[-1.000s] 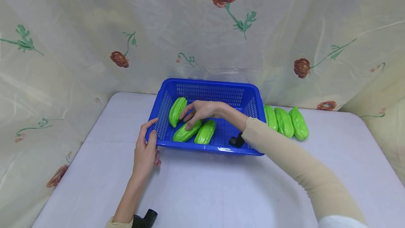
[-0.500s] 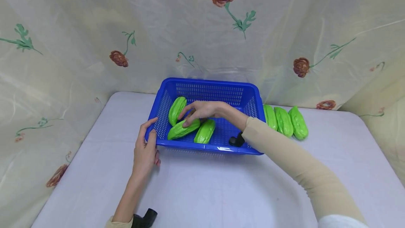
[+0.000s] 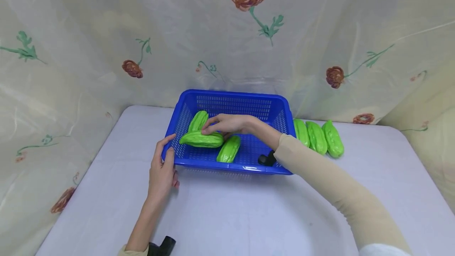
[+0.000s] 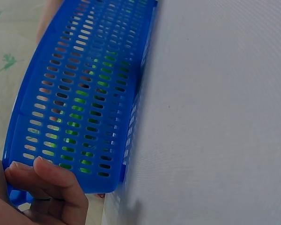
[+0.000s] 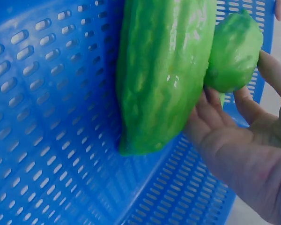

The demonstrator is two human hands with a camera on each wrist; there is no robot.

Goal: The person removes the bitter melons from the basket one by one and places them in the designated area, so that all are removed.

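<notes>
A blue perforated basket [image 3: 263, 166] stands at the back of the table. My right hand [image 3: 231, 123] reaches into it and pinches a green, ridged bitter melon [image 3: 202, 139] between thumb and fingers. This melon lies crosswise at the left end, overlapping a second bitter melon [image 3: 199, 119] behind it. A third bitter melon [image 3: 229, 149] rests by the front wall; in the right wrist view, a bitter melon [image 5: 164, 70] looms close, with the held one's end beyond it. My left hand [image 3: 161, 173] grips the basket's front left corner, its fingers [image 4: 61, 180] curled at the rim.
Three more bitter melons [image 3: 316, 137] lie side by side on the white tablecloth [image 3: 220, 216], just right of the basket. A flowered curtain [image 3: 170, 50] hangs close behind the table and at both sides.
The bitter melon in my right hand has risen and shifted left, turning from slanted to nearly crosswise. My left hand keeps its place on the basket.
</notes>
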